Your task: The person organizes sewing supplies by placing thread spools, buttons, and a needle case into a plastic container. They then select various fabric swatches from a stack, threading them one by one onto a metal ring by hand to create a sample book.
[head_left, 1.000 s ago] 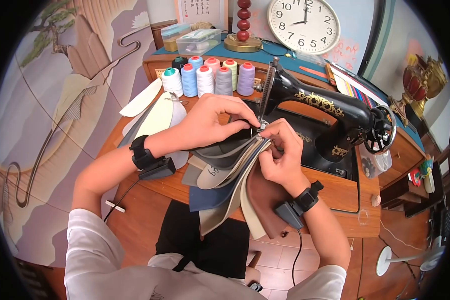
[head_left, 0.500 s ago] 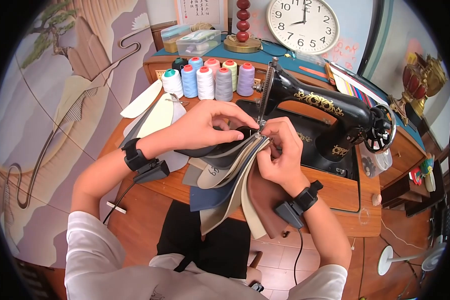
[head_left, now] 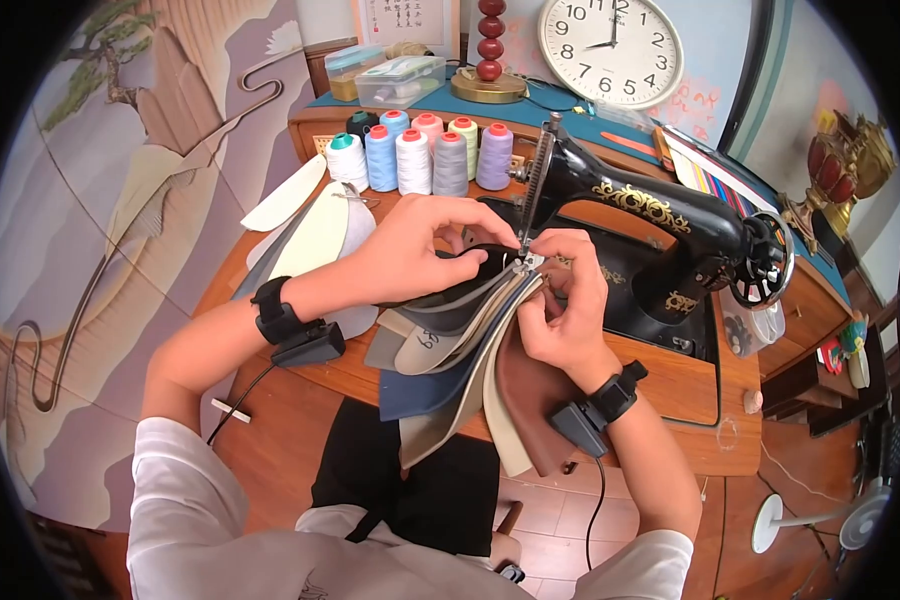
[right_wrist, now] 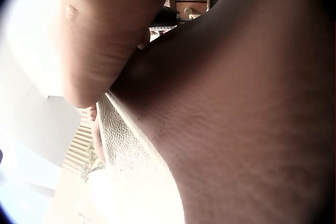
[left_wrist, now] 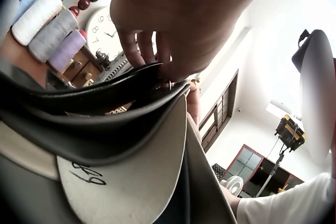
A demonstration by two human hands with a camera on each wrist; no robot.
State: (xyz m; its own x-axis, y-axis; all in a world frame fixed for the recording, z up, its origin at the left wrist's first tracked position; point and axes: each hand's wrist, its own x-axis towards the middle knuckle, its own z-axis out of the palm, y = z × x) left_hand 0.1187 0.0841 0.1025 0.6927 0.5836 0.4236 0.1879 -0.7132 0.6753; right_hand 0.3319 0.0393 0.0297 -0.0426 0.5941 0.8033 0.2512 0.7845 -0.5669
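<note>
A fan of leather swatches (head_left: 430, 395) in black, grey, beige, blue and brown hangs from its gathered end in front of the sewing machine. My right hand (head_left: 570, 300) grips that gathered end from the right, and the brown swatch (right_wrist: 252, 124) fills much of the right wrist view. With thumb and fingers, my left hand (head_left: 420, 245) pinches the black swatch (left_wrist: 84, 95) near its top. A bit of metal ring (left_wrist: 169, 85) shows beside these fingers. One beige swatch (left_wrist: 126, 182) bears a handwritten black mark. The right fingertips are partly hidden behind the bundle.
The black sewing machine (head_left: 630, 195) stands just beyond my hands. Several thread cones (head_left: 412, 163) are at the back left, near loose pale swatches (head_left: 310, 235). Behind them are clear plastic boxes (head_left: 400, 82) and a round clock (head_left: 610, 50).
My left thumb and fingers have shifted around the top of the black swatch, which now stands raised between them. The right hand keeps its hold, its index finger moved slightly.
</note>
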